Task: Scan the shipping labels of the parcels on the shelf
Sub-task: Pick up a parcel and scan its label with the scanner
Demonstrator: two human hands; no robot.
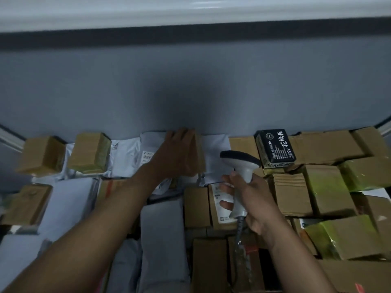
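Grey wall (190,85) fills the top of our view, and below it we look down on a shelf packed edge to edge with parcels. Our left hand (175,151) reaches to the back row and lies with straight fingers on a brown cardboard box (197,157) against the wall, covering most of its top. Beside it on the left sits a white poly mailer (148,149), a corner of its shipping label (147,158) peeking out from under our wrist. Our right hand (251,199) curls tight around the grip of a white barcode scanner (241,166), whose dark head points toward the back row, just right of that box; its cable (240,233) drops from the handle. Under the scanner lies a carton with a white label (220,204), partly hidden by our fingers. Further right we spot a black box with white characters (275,148) standing on the brown cartons, and green-taped boxes (330,187) near the right edge.
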